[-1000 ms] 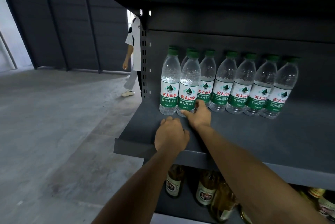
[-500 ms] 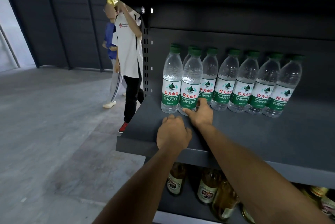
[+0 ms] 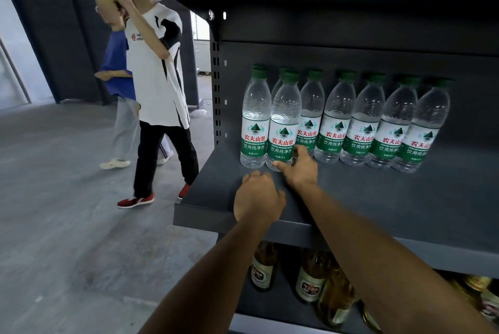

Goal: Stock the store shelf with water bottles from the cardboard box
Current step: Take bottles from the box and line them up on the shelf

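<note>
The shelf is a dark grey board carrying a row of green-capped water bottles along its back, standing upright and touching side by side from the 9 o'clock end toward 3 o'clock. At the 9 o'clock end, two bottles stand forward of the row: the end bottle and the front bottle just beside it at its 3 o'clock, with more caps showing behind them.

The right hand reaches in from 5 o'clock and rests at the base of the front bottle; its thumb lies across the bottom of that bottle at the front and its fingers curl round the 3 o'clock side, so it holds the bottle low down. The left hand lies on the shelf near the front edge, at 7 o'clock from the front bottle; its fingers are curled under and whether they hold anything cannot be told. It is just apart from both forward bottles.

The cardboard box is not in view. On the lower shelf, at 6 o'clock, stand amber glass bottles. At 9 o'clock, on the concrete floor, two people walk: one in a white shirt, one in a blue shirt behind
</note>
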